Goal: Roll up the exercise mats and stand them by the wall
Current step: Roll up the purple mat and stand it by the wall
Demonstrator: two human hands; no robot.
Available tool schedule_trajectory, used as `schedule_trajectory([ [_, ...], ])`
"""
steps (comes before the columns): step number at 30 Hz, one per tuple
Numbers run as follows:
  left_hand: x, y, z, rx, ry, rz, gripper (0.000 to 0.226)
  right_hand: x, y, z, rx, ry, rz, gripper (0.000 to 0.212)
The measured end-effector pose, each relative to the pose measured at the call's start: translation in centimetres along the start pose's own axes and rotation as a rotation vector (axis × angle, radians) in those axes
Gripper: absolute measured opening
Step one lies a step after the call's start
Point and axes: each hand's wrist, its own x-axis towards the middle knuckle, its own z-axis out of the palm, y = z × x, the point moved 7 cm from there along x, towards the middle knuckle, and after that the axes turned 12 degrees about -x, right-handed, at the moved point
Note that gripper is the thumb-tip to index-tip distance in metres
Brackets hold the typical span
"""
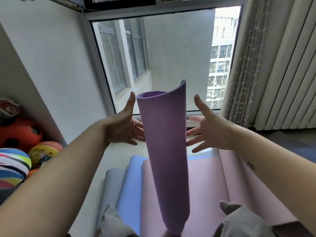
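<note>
A high-rise apartment room: curtained window point(171, 65) facing tower blocks; toy balls point(25, 146) heaped by the wall point(51, 65).

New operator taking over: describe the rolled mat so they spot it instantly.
Face the big window. Before it, between the left hand and right hand, stands the purple mat. It alone is rolled and upright; the pink mat, blue mat and grey mat lie flat.

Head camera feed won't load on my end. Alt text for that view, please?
A rolled purple exercise mat stands upright between the person's open left hand and right hand, fingers spread close at its sides, in front of a window. A pink mat, a blue mat and a grey mat lie unrolled beneath it; balls are piled at the left.
</note>
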Motion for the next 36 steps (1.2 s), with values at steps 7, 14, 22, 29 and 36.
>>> schedule_trajectory([
  [7,-1.1,2.6,2.0,0.115,-0.141,-0.094,0.128,-1.1,-2.2,0.4,0.008,-0.003,-0.025,0.092],
  [14,-1.1,3.6,2.2,0.164,-0.138,-0.099,0.105,-1.5,-3.8,0.0,0.189,-0.026,0.025,0.101],
  [22,-2.5,5.1,2.4,0.299,-0.207,-0.127,0.044,-1.0,-4.5,0.8,0.211,0.030,0.048,0.084],
  [29,-2.4,5.3,3.1,0.408,-0.205,-0.247,0.054,-1.2,-4.6,2.4,0.180,0.034,0.096,0.110],
  [36,-2.2,5.3,2.5,0.410,-0.180,-0.248,0.054,0.1,-4.6,1.9,0.161,0.112,0.076,0.069],
])
